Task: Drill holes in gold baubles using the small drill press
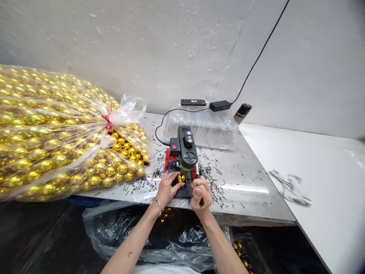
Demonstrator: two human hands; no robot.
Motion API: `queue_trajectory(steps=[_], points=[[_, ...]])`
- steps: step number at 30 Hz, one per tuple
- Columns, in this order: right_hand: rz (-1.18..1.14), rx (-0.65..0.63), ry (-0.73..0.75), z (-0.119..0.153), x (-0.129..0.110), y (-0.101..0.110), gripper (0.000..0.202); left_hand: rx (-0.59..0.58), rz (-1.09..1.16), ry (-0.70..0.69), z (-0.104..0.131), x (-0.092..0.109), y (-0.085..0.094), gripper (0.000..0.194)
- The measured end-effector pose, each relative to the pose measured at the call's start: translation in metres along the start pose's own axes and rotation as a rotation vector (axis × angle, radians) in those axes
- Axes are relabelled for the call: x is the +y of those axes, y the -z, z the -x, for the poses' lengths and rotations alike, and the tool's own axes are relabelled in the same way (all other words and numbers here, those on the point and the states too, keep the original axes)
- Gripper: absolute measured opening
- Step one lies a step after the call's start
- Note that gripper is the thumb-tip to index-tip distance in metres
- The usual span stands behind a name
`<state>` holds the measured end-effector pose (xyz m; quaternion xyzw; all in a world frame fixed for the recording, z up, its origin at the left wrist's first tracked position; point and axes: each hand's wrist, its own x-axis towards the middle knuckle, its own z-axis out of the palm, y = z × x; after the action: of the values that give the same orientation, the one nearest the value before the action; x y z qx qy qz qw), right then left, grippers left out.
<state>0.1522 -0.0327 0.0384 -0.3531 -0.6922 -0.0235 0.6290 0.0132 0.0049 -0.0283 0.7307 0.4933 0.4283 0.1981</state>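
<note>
At the near edge of the metal table [251,179], under the head of a small black machine [187,146]: one shiny gold ball [181,178], set over the dark base plate [186,190]. Left hand [167,188] at its left and near side, thumb and forefinger bent around it in a pinch. Right hand [202,193] just right of it, fingers wrapped in a fist about a black handle [202,202].

Handling, by judgement: ball likely light, hollow and stiff-shelled; smooth gloss probably slippery, quick to roll, easily scratched or dented. Best hold: opposite sides at the widest part, fingertips low and clear of the machine head.

Hard to make out: the ball's top, where it meets the head; its underside and whatever seats it; the left hand's farther fingertips; the right palm. Large clear bag [57,144] of similar balls, cut off at left. Forearms cut at the near edge. White cloth item [292,188] at far right, blurred. Contents of the plastic sheeting [114,224] below the table: mostly too dark to tell.
</note>
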Motion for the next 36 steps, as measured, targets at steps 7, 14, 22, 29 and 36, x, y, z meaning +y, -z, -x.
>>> queue_trajectory(steps=[7, 14, 22, 29, 36], points=[[-0.074, -0.003, -0.213, -0.06, -0.032, 0.013, 0.031, 0.056, -0.027, -0.036, 0.007, 0.012, 0.012, 0.033], [-0.106, 0.017, -0.181, -0.044, -0.028, 0.012, 0.029, -0.153, -0.131, -0.233, 0.107, 0.029, 0.034, 0.04], [-0.101, 0.046, -0.19, -0.034, -0.026, 0.007, 0.03, 0.046, -0.298, -0.211, 0.065, 0.01, 0.079, 0.026], [-0.088, 0.043, -0.171, -0.033, -0.025, 0.006, 0.03, -0.25, -0.868, 0.203, -0.071, -0.008, 0.122, 0.026], [-0.072, 0.062, -0.145, -0.029, -0.024, 0.003, 0.029, -0.337, -0.786, 0.239, -0.092, -0.017, 0.115, 0.018]])
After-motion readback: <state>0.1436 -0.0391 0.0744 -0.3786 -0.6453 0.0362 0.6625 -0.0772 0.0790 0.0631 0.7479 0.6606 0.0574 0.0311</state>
